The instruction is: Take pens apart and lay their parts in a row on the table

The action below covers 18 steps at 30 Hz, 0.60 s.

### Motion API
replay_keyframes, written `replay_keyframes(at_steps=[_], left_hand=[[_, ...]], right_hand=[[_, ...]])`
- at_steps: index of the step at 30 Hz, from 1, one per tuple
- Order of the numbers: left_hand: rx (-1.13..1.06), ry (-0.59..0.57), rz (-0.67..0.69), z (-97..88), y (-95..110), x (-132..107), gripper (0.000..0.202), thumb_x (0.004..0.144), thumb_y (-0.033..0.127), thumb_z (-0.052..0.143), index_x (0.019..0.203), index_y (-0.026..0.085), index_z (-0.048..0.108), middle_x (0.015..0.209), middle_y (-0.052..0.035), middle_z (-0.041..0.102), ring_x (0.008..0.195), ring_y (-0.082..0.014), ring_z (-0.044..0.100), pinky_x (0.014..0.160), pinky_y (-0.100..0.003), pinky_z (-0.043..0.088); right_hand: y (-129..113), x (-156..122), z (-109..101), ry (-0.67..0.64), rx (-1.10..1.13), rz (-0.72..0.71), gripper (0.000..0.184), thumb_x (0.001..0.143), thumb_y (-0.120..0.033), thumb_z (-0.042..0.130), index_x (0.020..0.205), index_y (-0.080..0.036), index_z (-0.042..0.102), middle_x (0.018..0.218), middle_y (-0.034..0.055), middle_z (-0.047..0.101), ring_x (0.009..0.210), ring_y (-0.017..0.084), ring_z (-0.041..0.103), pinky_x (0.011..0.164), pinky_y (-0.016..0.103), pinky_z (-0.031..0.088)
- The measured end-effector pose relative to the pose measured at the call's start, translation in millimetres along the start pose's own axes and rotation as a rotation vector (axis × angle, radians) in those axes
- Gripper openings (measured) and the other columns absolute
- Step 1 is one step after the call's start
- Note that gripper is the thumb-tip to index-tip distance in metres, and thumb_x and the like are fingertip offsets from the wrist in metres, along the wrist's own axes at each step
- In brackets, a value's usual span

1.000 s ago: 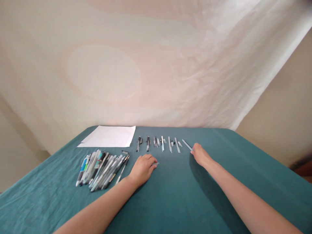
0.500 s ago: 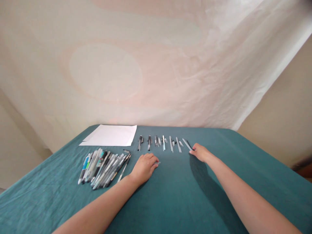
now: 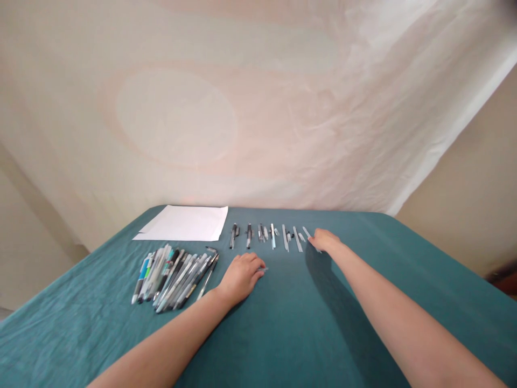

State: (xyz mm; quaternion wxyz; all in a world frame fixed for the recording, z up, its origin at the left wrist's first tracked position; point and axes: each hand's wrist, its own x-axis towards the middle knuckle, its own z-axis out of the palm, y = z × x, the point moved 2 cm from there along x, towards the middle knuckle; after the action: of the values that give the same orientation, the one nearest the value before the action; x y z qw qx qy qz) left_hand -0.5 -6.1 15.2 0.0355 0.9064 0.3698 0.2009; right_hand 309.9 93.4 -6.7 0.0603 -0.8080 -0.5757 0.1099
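The person leans over the bench [image 3: 307,328], which is draped in teal cloth, with both arms stretched forward. The right hand [image 3: 324,240] is at the right end of a row [image 3: 266,236] of pen parts laid side by side near the far edge. Its fingers [image 3: 314,241] are held together and come down on a slim pale strip [image 3: 307,232], the last thing in that row. Only the far tip of the strip shows past them, so I cannot tell whether they pinch it or merely press on it.

The left hand [image 3: 241,276] lies palm down, nearer the person and just right of a heap of pens [image 3: 175,272]. Its fingers are loosely curled and close together. A small pale piece [image 3: 263,268] peeps out at their tips, touching them. Whether it is gripped or only covered, I cannot tell.

Handling parts this thin would call for a light touch, I think: fingertips low and flat to the cloth, the strip kept parallel to its neighbours, and the wrist clear of the row so nothing gets nudged. The cloth looks soft, so a small piece could sink in or roll.

White paper [image 3: 183,223] lies at the far left corner, well apart from both hands. A pale sheet [image 3: 242,108] hangs behind the bench.
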Motion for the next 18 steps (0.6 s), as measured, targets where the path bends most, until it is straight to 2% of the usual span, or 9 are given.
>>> replay_keyframes(at_steps=[3,7,12,15,18], left_hand=[[0.001,-0.003,-0.01,0.4,-0.7,-0.1,0.015,0.087,0.029,0.047,0.095,0.021,0.058,0.092,-0.0038,0.058,0.091,-0.0178,0.053,0.076,-0.028,0.039],[-0.004,-0.007,-0.011,1.1,-2.1,-0.4,0.014,0.087,0.029,0.049,0.095,0.021,0.058,0.092,-0.0033,0.058,0.091,-0.018,0.053,0.077,-0.029,0.039],[-0.014,-0.006,-0.009,1.5,-3.3,-0.1,0.015,0.087,0.028,0.048,0.095,0.021,0.058,0.092,-0.0036,0.058,0.091,-0.018,0.053,0.077,-0.029,0.039],[-0.02,-0.006,-0.008,1.9,-3.1,0.0,0.015,0.087,0.028,0.048,0.095,0.021,0.058,0.093,-0.0037,0.058,0.091,-0.018,0.053,0.077,-0.029,0.039],[-0.023,-0.016,-0.014,2.2,-2.7,0.3,0.015,0.087,0.028,0.048,0.096,0.021,0.058,0.093,-0.0035,0.058,0.092,-0.0182,0.053,0.077,-0.029,0.039]], right_hand=[[-2.8,3.3,-2.1,-0.006,0.062,-0.018,0.025,0.072,-0.036,0.059,0.075,-0.012,0.065,0.078,0.0171,0.066,0.075,0.023,0.062,0.059,0.028,0.041],[5.9,1.6,-6.8,-0.029,0.174,-0.077,0.015,0.074,-0.025,0.055,0.075,-0.013,0.064,0.059,0.0071,0.063,0.054,0.014,0.056,0.049,0.023,0.037],[16.6,2.1,-10.0,0.023,0.255,-0.135,0.024,0.076,-0.009,0.044,0.094,-0.012,0.06,0.072,0.0052,0.067,0.05,0.009,0.054,0.049,0.019,0.037],[14.0,2.5,-11.5,0.09,0.265,-0.186,0.024,0.08,-0.014,0.044,0.098,-0.013,0.06,0.077,0.0055,0.068,0.058,0.009,0.057,0.054,0.018,0.039],[7.9,-0.1,-13.2,0.152,0.24,-0.269,0.02,0.082,-0.025,0.048,0.091,-0.016,0.064,0.077,0.0042,0.068,0.067,0.012,0.059,0.06,0.02,0.039]])
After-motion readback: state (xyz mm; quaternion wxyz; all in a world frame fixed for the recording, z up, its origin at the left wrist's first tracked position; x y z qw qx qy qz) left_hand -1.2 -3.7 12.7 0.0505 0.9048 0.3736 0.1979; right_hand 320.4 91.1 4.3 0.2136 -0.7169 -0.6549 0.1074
